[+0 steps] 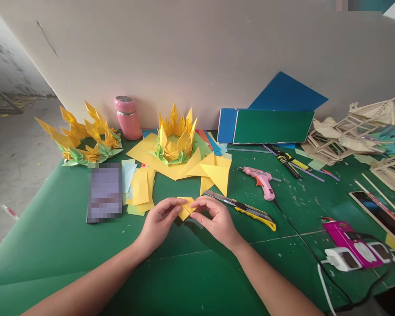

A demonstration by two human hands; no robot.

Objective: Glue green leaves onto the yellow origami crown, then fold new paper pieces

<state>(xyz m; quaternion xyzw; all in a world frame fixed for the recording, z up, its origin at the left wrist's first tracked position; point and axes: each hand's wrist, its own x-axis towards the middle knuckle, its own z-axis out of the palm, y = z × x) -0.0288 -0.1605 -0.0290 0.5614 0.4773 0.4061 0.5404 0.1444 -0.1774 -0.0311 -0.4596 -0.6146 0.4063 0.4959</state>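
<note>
A small piece of folded yellow paper is held up just over the green table. My left hand pinches its left edge between thumb and fingers. On the other side, my right hand grips the right edge the same way. Beyond the hands lie loose yellow paper sheets. A yellow paper crown with green leaf pieces stands behind them, and a second paper crown sits to the left. Close to my right hand rests a yellow-handled utility knife.
On the right are a pink glue gun with a black cord, a magenta power strip, a phone and wooden stick models. A dark tablet lies left. A pink flask and a green board stand at the back.
</note>
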